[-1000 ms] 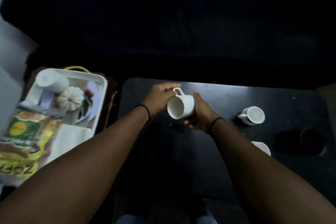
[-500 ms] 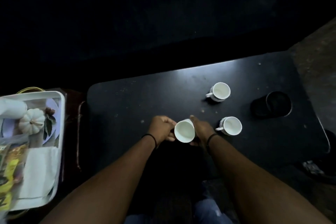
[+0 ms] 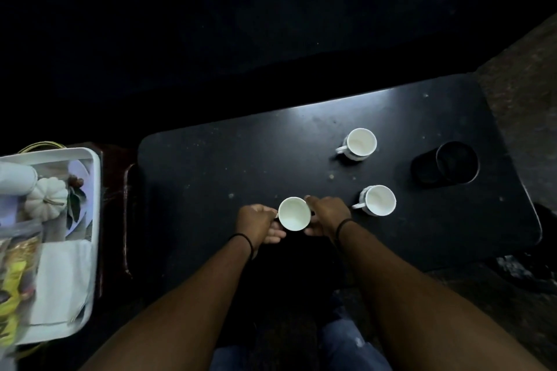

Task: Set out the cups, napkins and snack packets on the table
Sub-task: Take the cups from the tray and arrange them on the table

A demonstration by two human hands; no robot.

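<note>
A white cup (image 3: 294,213) stands upright near the front edge of the black table (image 3: 229,166), mouth up. My left hand (image 3: 260,224) holds its left side and my right hand (image 3: 327,215) cups its right side. Two more white cups stand to the right: one (image 3: 378,200) close beside my right hand, another (image 3: 360,144) farther back. At the left, a white tray (image 3: 95,220) holds white napkins (image 3: 61,277) and yellow-green snack packets (image 3: 13,286).
A small white pumpkin (image 3: 45,200) and a white roll (image 3: 15,179) lie in the tray's far end. A round black cup-holder recess (image 3: 452,164) sits at the table's right end. Beyond the table everything is dark. My knees in jeans (image 3: 340,343) are below.
The cup, tipped on its side between my hands a second ago, now stands upright low on the table. My view has shifted right, showing more of the table and both other cups.
</note>
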